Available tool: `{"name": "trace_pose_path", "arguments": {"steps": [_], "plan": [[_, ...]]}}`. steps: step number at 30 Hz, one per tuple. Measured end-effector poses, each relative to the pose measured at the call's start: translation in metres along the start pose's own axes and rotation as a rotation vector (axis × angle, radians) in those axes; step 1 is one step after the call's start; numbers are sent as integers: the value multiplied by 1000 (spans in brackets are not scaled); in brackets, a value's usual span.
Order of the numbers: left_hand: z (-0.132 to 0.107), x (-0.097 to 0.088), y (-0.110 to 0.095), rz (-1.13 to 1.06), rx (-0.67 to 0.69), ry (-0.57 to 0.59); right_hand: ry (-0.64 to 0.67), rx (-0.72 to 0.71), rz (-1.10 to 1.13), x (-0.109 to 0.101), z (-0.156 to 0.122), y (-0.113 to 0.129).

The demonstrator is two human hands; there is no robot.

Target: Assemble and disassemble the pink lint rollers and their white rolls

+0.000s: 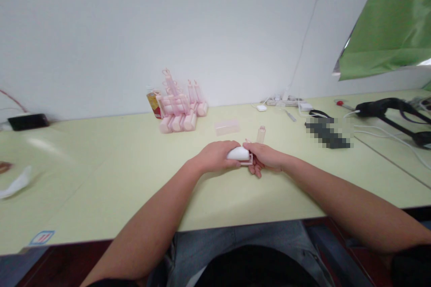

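At the middle of the table, my left hand (218, 156) is closed round the left part of a white lint roller (238, 154). My right hand (267, 156) grips its other end, where a pale pink frame (251, 159) shows, thumb on top and fingers curled below. The palms hide part of the roller. Just behind my right hand stands a clear pink handle-like piece (261, 134). A translucent pink cover (227, 127) lies flat beyond my left hand. Farther back, several pink lint rollers (178, 122) are stacked near the wall, handles upward.
A yellow and red drink carton (154, 104) stands behind the stack. At the left are a black phone (28, 121) and a white crumpled piece (16, 184). Cables, a power strip (284, 101) and a black strapped device (387, 110) occupy the right. The table's front edge runs before my lap.
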State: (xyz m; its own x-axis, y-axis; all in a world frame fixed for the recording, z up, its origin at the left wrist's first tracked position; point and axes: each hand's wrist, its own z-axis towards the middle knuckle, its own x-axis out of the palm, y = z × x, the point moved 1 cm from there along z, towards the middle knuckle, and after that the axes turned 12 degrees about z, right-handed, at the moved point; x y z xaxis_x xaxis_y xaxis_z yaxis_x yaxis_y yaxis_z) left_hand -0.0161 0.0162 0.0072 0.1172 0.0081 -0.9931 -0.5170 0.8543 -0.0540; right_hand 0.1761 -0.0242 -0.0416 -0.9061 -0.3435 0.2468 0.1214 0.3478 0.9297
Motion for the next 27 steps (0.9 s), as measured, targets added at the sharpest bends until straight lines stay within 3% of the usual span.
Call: {"name": "trace_pose_path", "arguments": {"steps": [27], "plan": [[-2,0,1,-17,33,-6,-9,12,-56,2,-3,2]]}}
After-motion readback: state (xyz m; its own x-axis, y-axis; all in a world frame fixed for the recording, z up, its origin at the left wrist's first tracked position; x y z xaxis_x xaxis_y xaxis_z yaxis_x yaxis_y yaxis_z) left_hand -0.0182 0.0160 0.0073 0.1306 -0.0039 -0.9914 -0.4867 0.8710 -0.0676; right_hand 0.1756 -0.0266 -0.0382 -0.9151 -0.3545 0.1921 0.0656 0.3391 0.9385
